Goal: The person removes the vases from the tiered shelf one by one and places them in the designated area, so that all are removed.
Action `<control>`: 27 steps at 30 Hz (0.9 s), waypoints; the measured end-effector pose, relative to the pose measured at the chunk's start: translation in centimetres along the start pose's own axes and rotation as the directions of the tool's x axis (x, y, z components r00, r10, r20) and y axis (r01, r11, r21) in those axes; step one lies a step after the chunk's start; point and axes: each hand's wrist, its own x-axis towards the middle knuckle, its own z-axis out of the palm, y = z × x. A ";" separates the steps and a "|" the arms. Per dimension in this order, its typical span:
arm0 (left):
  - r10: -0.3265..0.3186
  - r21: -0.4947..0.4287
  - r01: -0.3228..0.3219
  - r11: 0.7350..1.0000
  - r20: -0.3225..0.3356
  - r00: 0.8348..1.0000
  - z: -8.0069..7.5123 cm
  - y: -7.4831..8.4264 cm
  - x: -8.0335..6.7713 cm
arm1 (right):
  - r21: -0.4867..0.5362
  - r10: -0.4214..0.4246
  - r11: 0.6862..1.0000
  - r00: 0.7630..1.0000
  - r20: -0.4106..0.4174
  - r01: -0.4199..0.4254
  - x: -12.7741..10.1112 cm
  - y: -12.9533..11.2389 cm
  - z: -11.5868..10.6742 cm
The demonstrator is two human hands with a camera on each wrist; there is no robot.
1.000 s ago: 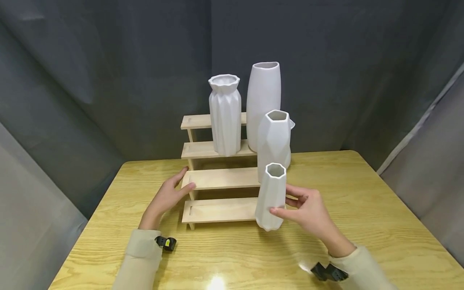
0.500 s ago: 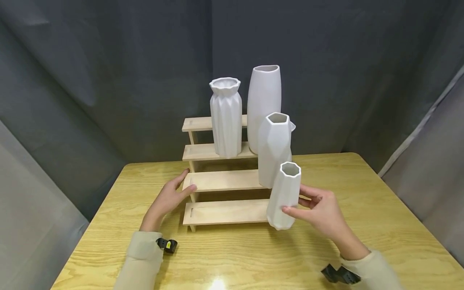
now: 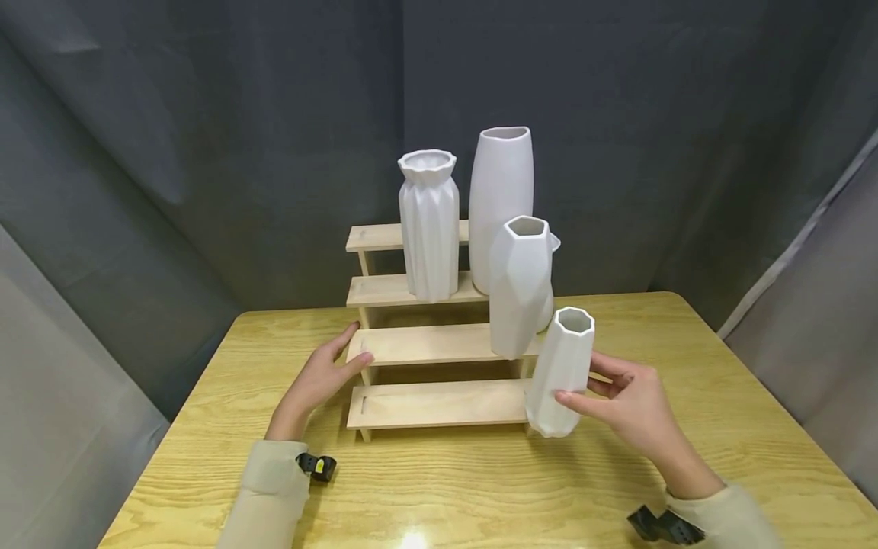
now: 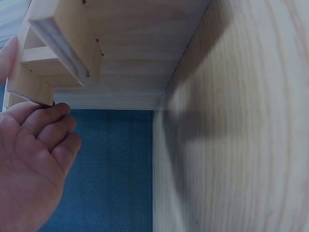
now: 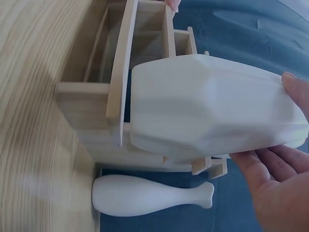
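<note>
My right hand (image 3: 634,400) holds a small white fluted vase (image 3: 562,381) between thumb and fingers, slightly tilted, at the right end of the lowest shelf. In the right wrist view, this vase's base overlaps the shelf edge; whether it touches is hard to tell. My left hand (image 3: 318,381) grips the left end of a stepped wooden stand (image 3: 439,404), thumb on the second shelf from the bottom. Behind the held vase, a faceted white vase (image 3: 519,297) stands at that shelf's right end. Higher up are a pleated vase (image 3: 430,236) and a tall smooth vase (image 3: 501,206).
A bottle-shaped white vase (image 5: 145,195) stands on the table to the right of the stand, mostly hidden in the head view. The wooden table (image 3: 439,488) extends around the stand. Dark grey curtains (image 3: 274,152) hang behind and at both sides.
My right hand has moved the small vase to the right along the lowest shelf, and the vase leans a little more. My left hand keeps its grip on the stand.
</note>
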 end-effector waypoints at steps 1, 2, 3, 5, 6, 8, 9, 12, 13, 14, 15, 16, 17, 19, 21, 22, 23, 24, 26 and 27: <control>0.002 -0.001 -0.002 1.000 0.000 1.000 0.0 0.0 0.0 | 0.002 0.000 1.000 1.000 -0.002 0.000 0.0 0.1 -0.2; 0.003 -0.002 -0.003 1.000 -0.001 1.000 0.0 0.1 0.0 | 0.012 0.002 1.000 1.000 -0.004 -0.002 0.0 0.1 -0.3; 0.004 -0.001 -0.004 1.000 -0.001 1.000 0.0 0.1 0.0 | 0.016 0.002 1.000 1.000 -0.007 -0.002 0.0 0.2 -0.5; 0.009 0.001 -0.009 1.000 0.001 1.000 0.0 0.0 0.0 | 0.007 0.001 1.000 1.000 -0.012 -0.001 0.1 0.3 -0.7; 0.007 -0.002 -0.007 1.000 -0.001 1.000 0.0 0.0 0.0 | 0.007 0.003 1.000 1.000 -0.013 -0.003 0.1 0.3 -0.9; 0.013 -0.002 -0.013 1.000 0.000 1.000 0.0 -0.1 0.1 | -0.011 0.001 1.000 1.000 -0.022 -0.001 0.1 0.4 -1.1; 0.017 -0.003 -0.017 1.000 0.002 1.000 0.0 -0.1 0.1 | -0.022 0.000 1.000 1.000 -0.026 -0.001 0.2 0.4 -1.2; 0.023 -0.008 -0.023 1.000 0.003 1.000 0.0 -0.1 0.1 | -0.039 0.004 0.999 0.999 -0.040 -0.005 0.2 0.5 -1.5; 0.024 -0.009 -0.024 1.000 0.003 1.000 0.0 0.0 0.1 | -0.050 0.003 0.999 0.999 -0.047 -0.006 0.3 0.5 -1.6; 0.023 -0.008 -0.023 1.000 0.002 1.000 0.0 0.0 0.1 | -0.052 0.006 0.999 0.999 -0.050 -0.008 0.4 0.6 -1.7; 0.021 -0.006 -0.021 1.000 0.001 1.000 0.0 0.1 0.1 | -0.059 0.005 0.998 0.998 -0.055 -0.009 0.4 0.6 -1.8; 0.019 -0.001 -0.019 1.000 -0.001 1.000 0.0 0.1 0.1 | -0.064 0.004 0.998 0.998 -0.058 -0.008 0.5 0.7 -1.8; 0.021 0.002 -0.021 1.000 -0.001 1.000 0.0 0.1 0.1 | -0.071 0.000 0.997 0.998 -0.062 -0.005 0.6 0.7 -1.9; 0.013 0.005 -0.013 1.000 -0.004 1.000 0.0 0.2 0.0 | -0.074 -0.005 0.997 0.997 -0.071 0.000 0.7 0.9 -2.1; 0.013 0.009 -0.013 1.000 -0.002 1.000 -0.1 0.1 0.0 | -0.082 -0.009 0.997 0.997 -0.082 0.003 0.9 1.0 -2.2; 0.014 0.011 -0.014 1.000 0.001 1.000 -0.1 0.1 0.0 | -0.085 -0.009 0.996 0.996 -0.088 0.002 0.9 1.1 -2.3; 0.013 0.010 -0.013 1.000 0.002 1.000 -0.1 0.1 0.0 | -0.093 -0.009 0.996 0.995 -0.095 0.000 0.9 1.2 -2.4; 0.011 0.010 -0.011 1.000 0.001 1.000 -0.1 0.1 0.0 | -0.100 -0.005 0.995 0.995 -0.100 -0.005 1.0 1.2 -2.4; 0.016 0.016 -0.016 1.000 0.003 1.000 -0.1 -0.1 0.0 | -0.111 0.010 0.994 0.994 -0.105 -0.022 1.1 1.3 -2.6; 0.017 0.019 -0.017 1.000 0.002 1.000 -0.1 -0.1 0.1 | -0.117 0.017 0.993 0.994 -0.107 -0.030 1.1 1.4 -2.6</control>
